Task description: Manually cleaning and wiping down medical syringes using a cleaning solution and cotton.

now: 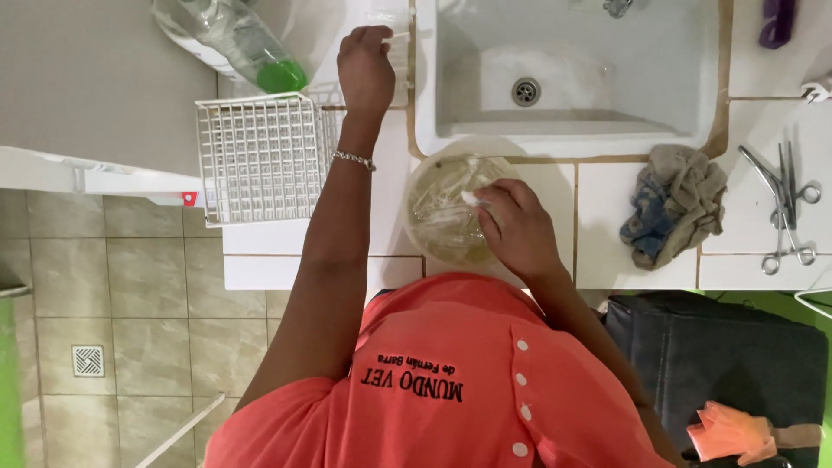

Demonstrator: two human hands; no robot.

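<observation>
Left hand stretched to the upper middle of the frame, left of the sink, fingers pinched narrowly on a small clear plastic piece at the counter's far edge; exactly what the piece is, too blurred to tell. Thin bracelet around that wrist.

Right hand at centre frame, just below the sink's front rim, resting over the right side of a round clear bowl. Fingertips closed tightly on a small white bit inside the bowl. Bowl on the white tiled counter, holding clear, syringe-like tubes in cloudy liquid.

White wire rack left of the forearm, at the counter's left edge. Clear bottle with green liquid lying tilted at the upper left, just above the rack. Crumpled grey and blue rag right of the bowl, below the sink's right corner. Scissors and forceps at the far right, well apart from both hands. Purple object at the upper right corner. Orange shirt across the bottom, dark bag at the lower right, beige floor tiles with a small drain at the lower left.
</observation>
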